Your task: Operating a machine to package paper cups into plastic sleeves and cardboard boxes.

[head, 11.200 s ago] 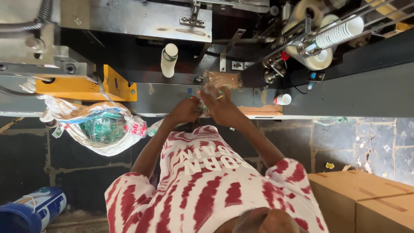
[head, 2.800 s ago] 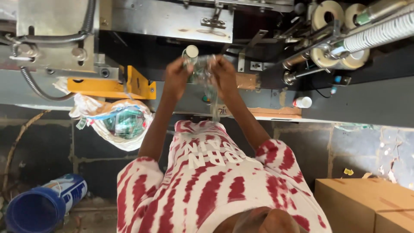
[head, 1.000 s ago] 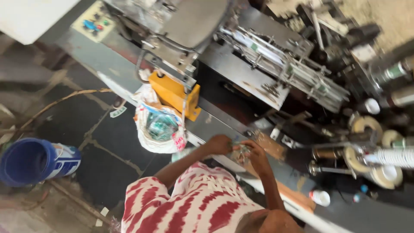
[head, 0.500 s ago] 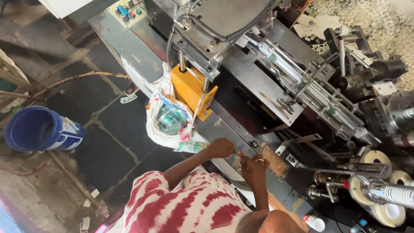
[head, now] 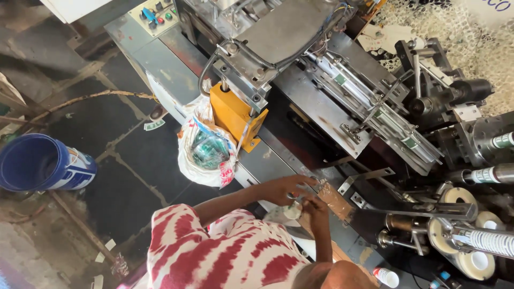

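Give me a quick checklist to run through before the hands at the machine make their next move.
1. Left hand on the small pale object: ok, fingers wrap it.
2. Right hand meets the same object: ok, touching.
3. What the object is: cannot tell, too small and covered.
4. Hands apart from the yellow housing: ok.
5. Plastic bag hangs beside the housing, away from both hands: ok.
6. Machine running or stopped: cannot tell.
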